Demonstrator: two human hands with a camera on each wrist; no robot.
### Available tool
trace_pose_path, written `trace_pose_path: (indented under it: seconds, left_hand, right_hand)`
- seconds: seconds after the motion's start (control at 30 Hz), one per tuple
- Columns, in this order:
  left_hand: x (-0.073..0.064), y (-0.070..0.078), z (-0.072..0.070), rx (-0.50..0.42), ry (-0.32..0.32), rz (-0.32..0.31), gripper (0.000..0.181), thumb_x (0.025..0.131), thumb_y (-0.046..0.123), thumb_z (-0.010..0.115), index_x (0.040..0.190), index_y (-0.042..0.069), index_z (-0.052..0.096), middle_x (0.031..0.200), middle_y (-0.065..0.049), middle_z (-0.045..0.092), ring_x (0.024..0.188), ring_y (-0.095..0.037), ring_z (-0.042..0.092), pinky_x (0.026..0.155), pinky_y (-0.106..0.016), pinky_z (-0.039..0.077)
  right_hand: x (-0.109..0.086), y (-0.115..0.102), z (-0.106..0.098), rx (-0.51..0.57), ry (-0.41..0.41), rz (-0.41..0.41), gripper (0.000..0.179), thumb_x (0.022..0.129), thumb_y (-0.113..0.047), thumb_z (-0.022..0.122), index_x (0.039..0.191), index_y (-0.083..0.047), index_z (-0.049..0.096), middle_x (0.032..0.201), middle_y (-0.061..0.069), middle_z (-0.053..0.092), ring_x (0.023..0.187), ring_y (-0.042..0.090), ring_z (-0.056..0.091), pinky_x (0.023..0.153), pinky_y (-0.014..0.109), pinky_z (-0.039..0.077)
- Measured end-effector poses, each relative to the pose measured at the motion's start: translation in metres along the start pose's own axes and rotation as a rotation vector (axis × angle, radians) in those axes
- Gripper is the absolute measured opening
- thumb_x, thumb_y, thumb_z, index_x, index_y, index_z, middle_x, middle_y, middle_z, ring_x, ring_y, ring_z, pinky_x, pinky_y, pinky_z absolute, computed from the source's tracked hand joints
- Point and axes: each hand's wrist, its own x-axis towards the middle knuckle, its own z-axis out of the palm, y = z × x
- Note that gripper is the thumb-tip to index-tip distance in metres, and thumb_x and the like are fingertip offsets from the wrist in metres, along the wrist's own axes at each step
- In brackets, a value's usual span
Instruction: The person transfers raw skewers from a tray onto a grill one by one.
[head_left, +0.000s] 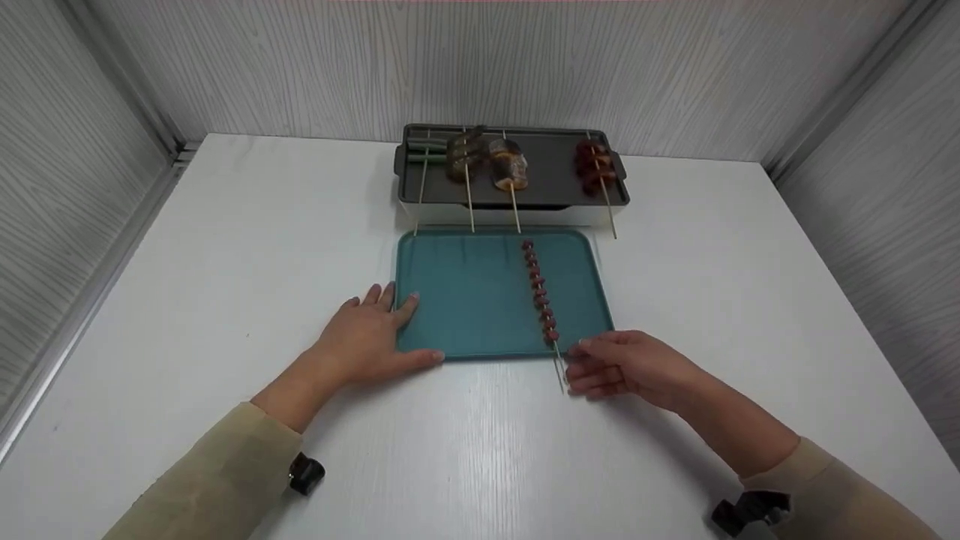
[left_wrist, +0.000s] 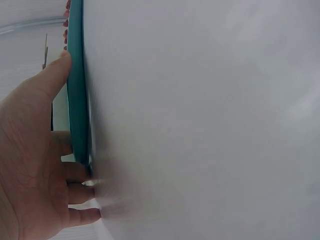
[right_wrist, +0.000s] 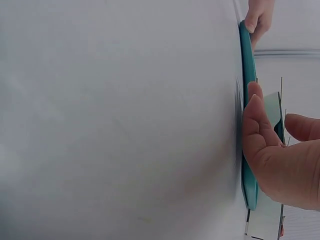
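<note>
My left hand (head_left: 364,337) spreads its fingers around the front left corner of a teal tray (head_left: 465,300), the thumb along the front rim and one fingertip over the left side. A skewer of small dark-red pieces (head_left: 538,292) lies lengthwise on the tray, right of its middle, its bare stick sticking out past the front rim. Beside that stick, at the tray's front right corner, is my right hand (head_left: 630,364), fingertips close to the stick. In the right wrist view the thumb (right_wrist: 302,127) stands apart from the bent fingers (right_wrist: 256,117), nothing gripped between them.
Behind the tray stands a dark grill pan (head_left: 551,169) on a pale base. Across it lie a skewer with green stalks (head_left: 427,157), a brownish-green one (head_left: 463,157), a browned white-and-orange one (head_left: 508,165) and a dark-red one (head_left: 595,166). Pale panels enclose the white table (head_left: 300,210).
</note>
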Motion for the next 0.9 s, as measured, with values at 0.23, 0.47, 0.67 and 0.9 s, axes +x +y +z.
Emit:
trace_pose_path:
  seconds: [0.23, 0.47, 0.67, 0.9]
  left_hand:
    - [0.000, -0.001, 0.001, 0.001, 0.001, 0.001, 0.106, 0.094, 0.081, 0.052, 0.164, 0.003, 0.038, 0.164, -0.036, 0.030, 0.155, -0.051, 0.027, 0.119, -0.068, 0.029]
    - [0.001, 0.000, 0.001, 0.013, -0.008, -0.007, 0.104, 0.094, 0.081, 0.053, 0.164, 0.005, 0.037, 0.165, -0.035, 0.029, 0.155, -0.050, 0.026, 0.120, -0.067, 0.029]
    - [0.002, 0.000, 0.000, 0.016, -0.017, -0.015, 0.104, 0.094, 0.080, 0.053, 0.165, 0.006, 0.036, 0.166, -0.034, 0.028, 0.156, -0.049, 0.025, 0.120, -0.067, 0.028]
    - [0.001, 0.000, 0.000, 0.014, -0.018, -0.014, 0.104, 0.094, 0.080, 0.053, 0.165, 0.005, 0.036, 0.166, -0.034, 0.027, 0.156, -0.050, 0.025, 0.120, -0.068, 0.027]
  right_hand:
    - [0.005, 0.001, 0.006, 0.036, 0.011, 0.012, 0.056, 0.111, -0.033, 0.059, 0.148, 0.008, 0.050, 0.120, 0.020, 0.076, 0.107, 0.029, 0.077, 0.094, 0.040, 0.061]
    - [0.009, 0.002, 0.012, 0.082, 0.000, 0.024, 0.067, 0.110, -0.032, 0.062, 0.159, 0.003, 0.035, 0.125, 0.023, 0.074, 0.108, 0.032, 0.077, 0.092, 0.039, 0.061]
    - [0.010, 0.002, 0.014, 0.072, -0.007, 0.024, 0.063, 0.109, -0.030, 0.064, 0.157, 0.004, 0.039, 0.123, 0.022, 0.074, 0.105, 0.030, 0.077, 0.092, 0.038, 0.061]
    - [0.008, 0.003, 0.011, 0.061, -0.029, 0.003, 0.063, 0.106, -0.020, 0.067, 0.158, 0.005, 0.041, 0.125, 0.020, 0.073, 0.105, 0.027, 0.076, 0.094, 0.037, 0.060]
